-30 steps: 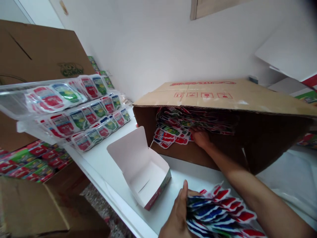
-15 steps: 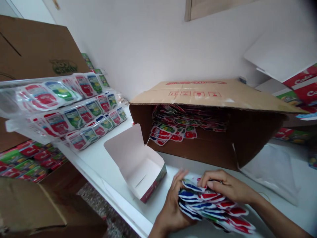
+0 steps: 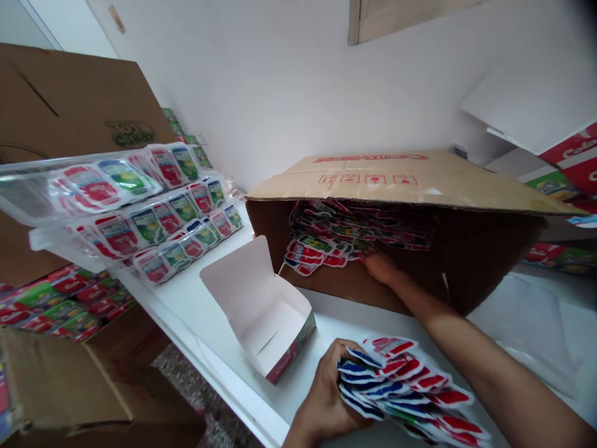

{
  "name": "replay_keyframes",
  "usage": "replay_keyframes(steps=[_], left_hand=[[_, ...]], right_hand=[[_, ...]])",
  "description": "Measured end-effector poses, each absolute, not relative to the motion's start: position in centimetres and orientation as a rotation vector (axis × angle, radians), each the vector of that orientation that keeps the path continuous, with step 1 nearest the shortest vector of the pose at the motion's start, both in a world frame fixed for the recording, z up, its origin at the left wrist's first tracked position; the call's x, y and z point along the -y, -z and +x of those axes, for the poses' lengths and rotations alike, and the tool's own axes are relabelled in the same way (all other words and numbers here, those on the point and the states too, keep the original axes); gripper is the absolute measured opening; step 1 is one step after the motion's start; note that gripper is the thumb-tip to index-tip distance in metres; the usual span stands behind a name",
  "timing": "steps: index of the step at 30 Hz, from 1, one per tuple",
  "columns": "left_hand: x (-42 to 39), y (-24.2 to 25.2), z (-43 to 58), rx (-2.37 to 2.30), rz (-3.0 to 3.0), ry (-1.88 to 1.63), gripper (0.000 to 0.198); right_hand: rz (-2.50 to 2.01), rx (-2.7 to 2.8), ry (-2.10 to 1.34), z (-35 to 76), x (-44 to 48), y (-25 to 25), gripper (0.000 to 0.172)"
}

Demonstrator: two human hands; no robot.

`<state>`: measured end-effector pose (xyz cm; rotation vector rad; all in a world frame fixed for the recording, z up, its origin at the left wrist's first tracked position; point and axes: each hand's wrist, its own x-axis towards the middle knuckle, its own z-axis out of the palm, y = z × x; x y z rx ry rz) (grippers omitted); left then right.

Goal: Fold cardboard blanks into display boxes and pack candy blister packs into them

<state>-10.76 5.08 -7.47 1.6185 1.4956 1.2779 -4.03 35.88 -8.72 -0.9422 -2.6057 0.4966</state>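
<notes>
My left hand [image 3: 329, 398] is wrapped round one end of a thick stack of sachets [image 3: 410, 389], can-shaped with red, blue and green prints. The stack lies over the near part of the white table. My right hand [image 3: 380, 264] reaches into the cardboard box [image 3: 366, 177] lying on its side. Its fingers close at the edge of the loose sachets [image 3: 321, 246] inside, pinching a red one there; the fingertips are partly hidden. Left of the stack stands a small display carton [image 3: 280, 320] with its lid up and a bare white inside.
Clear plastic trays of sachets [image 3: 153, 230] are stacked at the left. A large cardboard carton [image 3: 60, 379] by the table edge stands near packed printed boxes [image 3: 69, 298]. Further right are a clear plastic bag [image 3: 536, 330] and red-printed cartons [image 3: 578, 155].
My right hand has left the stack and moved forward into the cardboard box. My left hand keeps holding the stack. The view has shifted slightly.
</notes>
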Motion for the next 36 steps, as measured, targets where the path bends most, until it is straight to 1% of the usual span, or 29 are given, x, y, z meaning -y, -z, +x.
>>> replay_keyframes(steps=[3,5,6,8,11,12,14,16,17,18,19,21,22,23,25,26,27,28,29,31,32,33,34,35,36], left_hand=[[-5.1,7.5,-10.8,-1.484,1.597,-1.313,0.055],[-5.2,7.5,-10.7,-1.475,1.586,-1.327,0.054],[-5.2,7.5,-10.6,-1.474,1.580,-1.328,0.054],[-5.4,7.8,-10.5,-1.479,1.570,-1.338,0.055],[-5.6,8.7,-10.3,-1.487,1.562,-1.405,0.058],[-5.7,8.9,-10.2,-1.485,1.560,-1.429,0.064],[-5.9,9.3,-10.1,-1.474,1.548,-1.461,0.088],[-6.2,9.3,-10.0,-1.446,1.517,-1.456,0.114],[-6.4,9.3,-10.1,-1.440,1.516,-1.437,0.119],[-6.5,9.2,-10.1,-1.450,1.534,-1.404,0.116],[-6.6,9.1,-10.2,-1.476,1.564,-1.373,0.107],[-6.8,9.1,-10.4,-1.565,1.658,-1.342,0.083],[-6.9,9.1,-10.5,-1.609,1.695,-1.357,0.079],[-6.9,9.2,-10.5,-1.628,1.708,-1.382,0.084],[-7.0,9.4,-10.6,-1.577,1.676,-1.424,0.112],[-7.0,9.6,-10.5,-1.518,1.646,-1.417,0.123],[-7.0,9.6,-10.5,-1.458,1.613,-1.392,0.126],[-7.1,9.7,-10.4,-1.423,1.584,-1.363,0.122],[-7.1,9.7,-10.4,-1.417,1.564,-1.332,0.113],[-7.2,9.5,-10.4,-1.456,1.518,-1.309,0.085],[-7.3,9.3,-10.4,-1.472,1.486,-1.316,0.074],[-7.4,9.2,-10.3,-1.474,1.448,-1.328,0.067],[-7.4,9.1,-10.2,-1.457,1.421,-1.342,0.065],[-7.5,9.1,-10.1,-1.429,1.410,-1.357,0.068],[-7.6,9.1,-9.8,-1.398,1.416,-1.363,0.077]], right_hand=[[-0.919,2.611,-0.536,-1.6,-34.3,8.9,0.028],[-0.885,2.622,-0.607,1.2,-32.4,8.9,0.032],[-0.852,2.617,-0.704,2.8,-31.2,9.0,0.035],[-0.754,2.539,-1.042,5.7,-28.7,9.0,0.039],[-0.638,2.219,-1.646,8.7,-25.1,9.0,0.036],[-0.635,2.106,-1.769,9.2,-24.1,9.0,0.035],[-0.651,1.928,-1.912,9.5,-22.7,9.2,0.033],[-0.663,1.832,-1.961,9.2,-22.1,9.5,0.029],[-0.654,1.806,-1.967,9.0,-22.0,9.7,0.026],[-0.639,1.784,-1.965,8.7,-22.0,9.9,0.024],[-0.614,1.768,-1.961,8.4,-22.1,10.1,0.022],[-0.555,1.746,-1.940,8.1,-22.3,10.2,0.019],[-0.532,1.751,-1.921,8.0,-22.4,10.2,0.019],[-0.522,1.774,-1.894,7.9,-22.5,10.1,0.020],[-0.530,1.854,-1.828,7.7,-22.4,9.7,0.027],[-0.550,1.887,-1.797,7.6,-22.4,9.5,0.030],[-0.577,1.899,-1.781,7.5,-22.2,9.3,0.033],[-0.613,1.875,-1.781,7.4,-22.1,9.3,0.034],[-0.651,1.802,-1.804,7.3,-22.0,9.3,0.033],[-0.706,1.466,-1.935,7.2,-22.1,9.8,0.031],[-0.714,1.258,-1.999,7.1,-22.2,10.2,0.032],[-0.709,1.067,-2.042,7.1,-22.5,10.7,0.032],[-0.696,0.912,-2.059,7.0,-22.8,11.2,0.033],[-0.677,0.809,-2.056,6.8,-23.2,11.6,0.033],[-0.663,0.754,-2.033,6.5,-23.6,12.0,0.033]])
